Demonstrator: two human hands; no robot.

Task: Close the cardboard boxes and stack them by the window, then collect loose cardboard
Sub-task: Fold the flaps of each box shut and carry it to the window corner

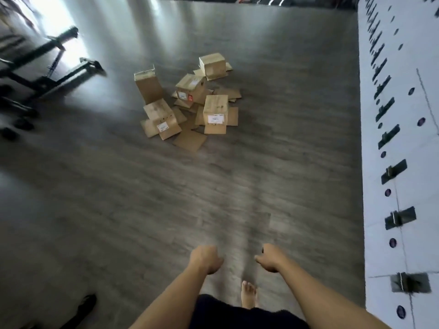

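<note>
Grey wood-grain floor [118, 198] lying throughout; black metal frame [47, 74] standing far left; white panel [401, 143] with dark tape strips running along the right; dark shoe [83, 307] sitting near left.

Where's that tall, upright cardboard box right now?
In the head view, the tall box stands on the floor at the pile's far left, just beyond a labelled box, towards the black metal frame.

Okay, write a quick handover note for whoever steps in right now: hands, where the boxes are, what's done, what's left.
Left hand and right hand: both loosely curled, holding nothing.
Cardboard boxes: jumbled on the floor ahead, flaps open, several tipped over.
Loose cardboard: flat pieces lie around and under them.
Done: nothing visible; no box closed or stacked.
Left: close the boxes, stack them by the window, gather the loose pieces.
</note>
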